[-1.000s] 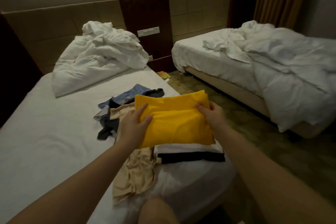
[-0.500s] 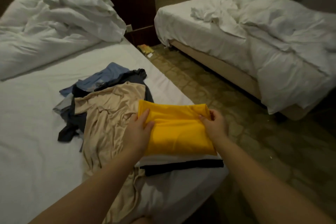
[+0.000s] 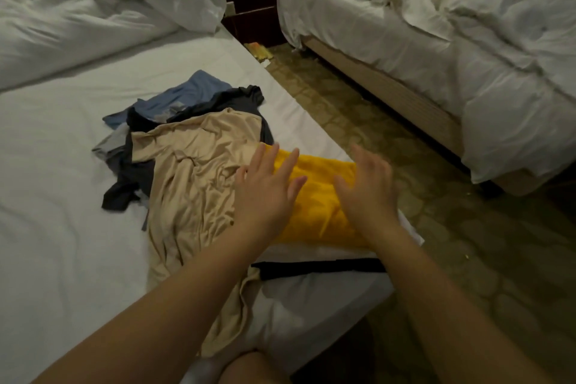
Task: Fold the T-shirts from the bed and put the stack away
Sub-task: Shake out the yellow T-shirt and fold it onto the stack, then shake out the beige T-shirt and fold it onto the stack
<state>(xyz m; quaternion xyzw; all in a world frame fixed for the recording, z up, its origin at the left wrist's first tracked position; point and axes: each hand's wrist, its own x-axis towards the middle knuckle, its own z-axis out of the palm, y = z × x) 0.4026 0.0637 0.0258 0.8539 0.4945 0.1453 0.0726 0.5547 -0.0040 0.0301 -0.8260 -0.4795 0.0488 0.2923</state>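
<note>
As if smoothing the folded yellow T-shirt [image 3: 314,201] atop the stack [image 3: 318,268], lower centre: left hand [image 3: 265,193], right hand [image 3: 367,193] spread flat, holding nothing. Next, probably: lifting beige T-shirt [image 3: 193,171], centre-left.

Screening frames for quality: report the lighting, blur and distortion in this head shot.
Head view: dim, warm room light, no glare; left hand and right hand blurred; folded yellow T-shirt soft-edged; beige T-shirt folds fairly sharp; wide-angle stretch skews the second bed near the corner.

Your folded shirt [image 3: 318,203] tops a stack [image 3: 318,267], perhaps two more, at the bed [image 3: 62,243] corner; loose shirts [image 3: 193,171] lie left.
</note>
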